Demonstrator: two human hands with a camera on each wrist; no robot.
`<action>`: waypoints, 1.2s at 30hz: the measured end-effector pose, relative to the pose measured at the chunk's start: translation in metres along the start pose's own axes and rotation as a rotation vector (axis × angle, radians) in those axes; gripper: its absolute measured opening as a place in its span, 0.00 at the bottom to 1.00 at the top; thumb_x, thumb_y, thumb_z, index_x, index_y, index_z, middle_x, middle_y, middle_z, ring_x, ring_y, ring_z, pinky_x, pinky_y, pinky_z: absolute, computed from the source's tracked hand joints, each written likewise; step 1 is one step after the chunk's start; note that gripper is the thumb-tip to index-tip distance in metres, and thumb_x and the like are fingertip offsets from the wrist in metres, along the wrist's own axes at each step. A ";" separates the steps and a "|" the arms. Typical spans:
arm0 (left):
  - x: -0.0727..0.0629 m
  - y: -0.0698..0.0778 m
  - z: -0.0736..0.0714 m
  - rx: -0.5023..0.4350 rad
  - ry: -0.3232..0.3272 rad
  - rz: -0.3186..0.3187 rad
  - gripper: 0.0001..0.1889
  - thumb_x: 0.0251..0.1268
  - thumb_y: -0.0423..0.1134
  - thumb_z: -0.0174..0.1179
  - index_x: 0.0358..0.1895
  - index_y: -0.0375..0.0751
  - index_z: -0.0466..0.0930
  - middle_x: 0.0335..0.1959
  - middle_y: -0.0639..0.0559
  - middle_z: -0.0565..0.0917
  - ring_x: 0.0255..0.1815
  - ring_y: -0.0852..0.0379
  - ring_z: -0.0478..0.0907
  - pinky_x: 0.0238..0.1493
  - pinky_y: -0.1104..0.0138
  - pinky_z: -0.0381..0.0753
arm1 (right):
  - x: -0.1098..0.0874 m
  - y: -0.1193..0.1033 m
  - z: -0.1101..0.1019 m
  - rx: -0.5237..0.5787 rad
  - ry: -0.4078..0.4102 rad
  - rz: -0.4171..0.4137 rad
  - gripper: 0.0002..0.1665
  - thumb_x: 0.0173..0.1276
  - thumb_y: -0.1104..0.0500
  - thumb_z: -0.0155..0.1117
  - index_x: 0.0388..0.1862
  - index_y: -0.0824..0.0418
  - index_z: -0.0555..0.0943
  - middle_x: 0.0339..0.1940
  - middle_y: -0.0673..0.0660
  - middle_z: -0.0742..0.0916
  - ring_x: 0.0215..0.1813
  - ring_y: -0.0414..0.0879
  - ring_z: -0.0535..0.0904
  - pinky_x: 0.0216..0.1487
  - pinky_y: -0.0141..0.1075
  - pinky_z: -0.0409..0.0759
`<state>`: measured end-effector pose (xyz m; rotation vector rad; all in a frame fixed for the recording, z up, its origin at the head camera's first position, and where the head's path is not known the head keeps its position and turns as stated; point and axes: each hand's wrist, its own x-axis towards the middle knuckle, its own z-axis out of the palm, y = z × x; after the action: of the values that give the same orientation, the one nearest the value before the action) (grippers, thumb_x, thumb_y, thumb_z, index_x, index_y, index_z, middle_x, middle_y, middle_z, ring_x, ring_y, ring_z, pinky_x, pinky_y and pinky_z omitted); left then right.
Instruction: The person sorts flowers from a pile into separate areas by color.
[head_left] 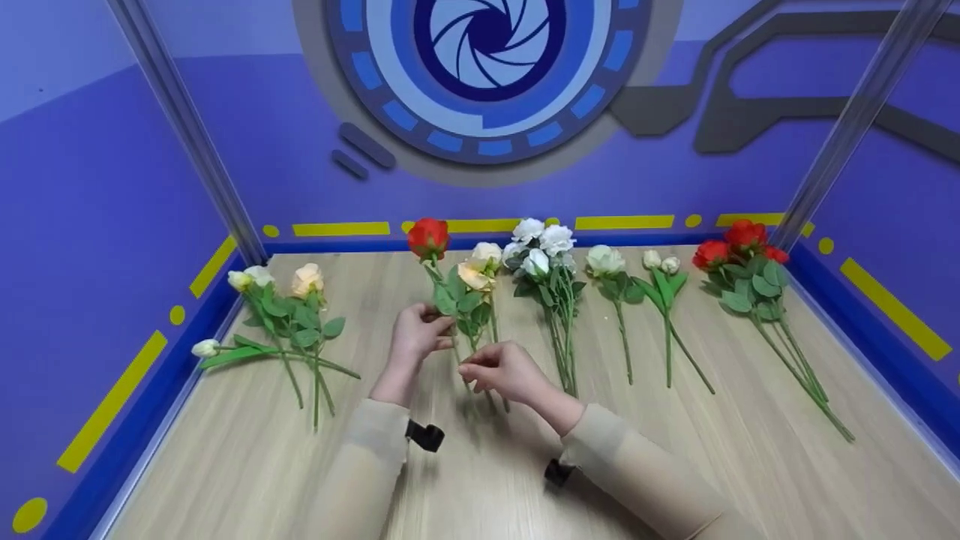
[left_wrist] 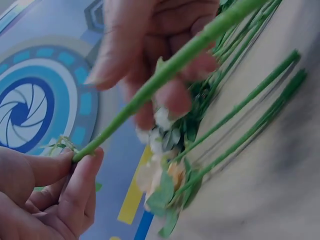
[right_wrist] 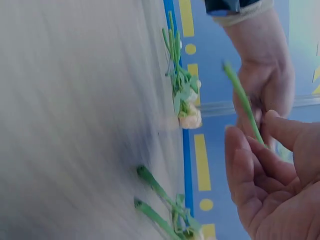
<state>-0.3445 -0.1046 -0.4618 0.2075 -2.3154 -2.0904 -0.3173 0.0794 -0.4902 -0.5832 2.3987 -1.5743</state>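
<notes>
My left hand pinches the green stem of a red rose between thumb and fingers, below its leaves. The rose is raised off the table, its bloom at the upper end. Close to the lower stem is my right hand, its fingers loosely bent. In the left wrist view, the stem crosses in front of my right fingers and none wrap round it. Whether they touch it is unclear. Behind the hands lie peach roses with leafy stems, partly hidden.
A mixed bunch of peach and white flowers lies at left. White roses, a pale green-white rose, white tulips and a red rose bunch extend rightward. Blue-purple panels enclose the wooden table.
</notes>
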 end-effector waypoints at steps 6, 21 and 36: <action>-0.003 0.000 0.019 -0.051 -0.009 0.056 0.13 0.71 0.29 0.63 0.54 0.27 0.81 0.41 0.42 0.85 0.37 0.47 0.87 0.31 0.69 0.88 | -0.003 0.004 -0.004 0.016 0.065 -0.020 0.07 0.69 0.62 0.71 0.39 0.67 0.89 0.29 0.61 0.91 0.26 0.35 0.82 0.32 0.30 0.83; 0.007 -0.009 -0.041 0.214 0.044 -0.021 0.18 0.80 0.40 0.55 0.59 0.27 0.79 0.43 0.39 0.87 0.39 0.55 0.84 0.33 0.71 0.83 | -0.024 0.022 -0.068 0.009 0.151 -0.045 0.11 0.70 0.66 0.68 0.44 0.75 0.86 0.36 0.67 0.90 0.31 0.39 0.84 0.39 0.38 0.89; 0.006 -0.027 -0.140 0.709 0.319 -0.229 0.33 0.80 0.39 0.49 0.73 0.14 0.51 0.70 0.14 0.61 0.73 0.22 0.60 0.72 0.37 0.67 | -0.057 0.047 -0.174 -0.220 0.372 0.099 0.13 0.72 0.63 0.67 0.50 0.71 0.86 0.39 0.64 0.91 0.32 0.37 0.84 0.39 0.35 0.86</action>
<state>-0.3339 -0.2459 -0.4740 0.7724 -2.7924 -1.0811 -0.3428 0.2652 -0.4649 -0.2135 2.8475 -1.4971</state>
